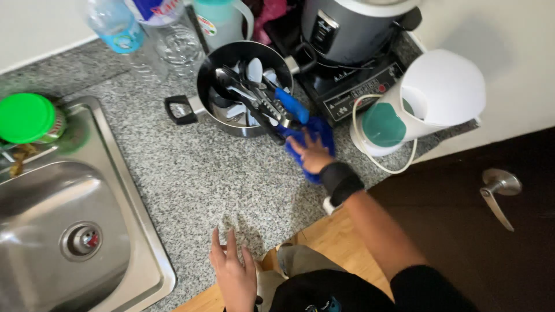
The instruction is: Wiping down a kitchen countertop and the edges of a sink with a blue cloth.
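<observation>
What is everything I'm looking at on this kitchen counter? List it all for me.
countertop: one, speckled grey granite, centre
sink: one, steel, left
jar with green lid: one, at the sink's back corner
plastic bottles: two, clear, top left
pot: one, dark with black handles, top centre, full of utensils
tongs: one, metal with blue grip, sticking out of the pot
cloth: one, blue, right of the pot
rice cooker: one, grey, top right
kettle: one, white with teal, right
door handle: one, silver, far right
left hand: one, flat at the counter edge
right hand: one, pressing on the cloth, black wristband
</observation>
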